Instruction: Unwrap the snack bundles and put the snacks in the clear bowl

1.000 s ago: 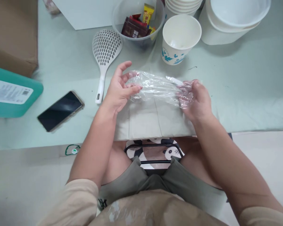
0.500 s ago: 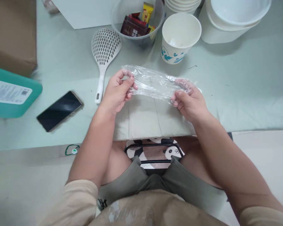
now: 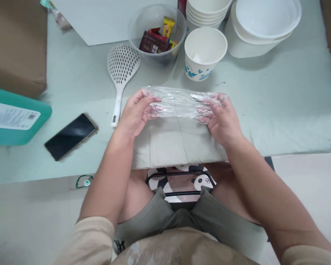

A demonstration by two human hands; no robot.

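A crinkled sheet of clear plastic film (image 3: 179, 103) is stretched between my hands, above the table's front edge. My left hand (image 3: 139, 110) grips its left end, thumb on top and fingers behind the film. At the right end, my right hand (image 3: 220, 116) pinches the film the same way, its fingers showing through the plastic. Just beyond the film stands a white paper cup (image 3: 205, 53) with blue leaves, something clear inside it. Left of the cup, a clear bowl (image 3: 157, 29) holds wrapped snacks. A white slotted ladle (image 3: 123, 66) lies beyond my left hand.
On the left are a phone (image 3: 71, 136), a green container (image 3: 16, 117) and a brown box (image 3: 16, 44). Stacked cups (image 3: 206, 14) and white tubs (image 3: 262, 29) stand at the back. A white board (image 3: 107, 22) lies at the back left.
The film is pulled straighter and more level, with the fingers spread further behind it. The view has shifted slightly, so the table items appear a little lower.
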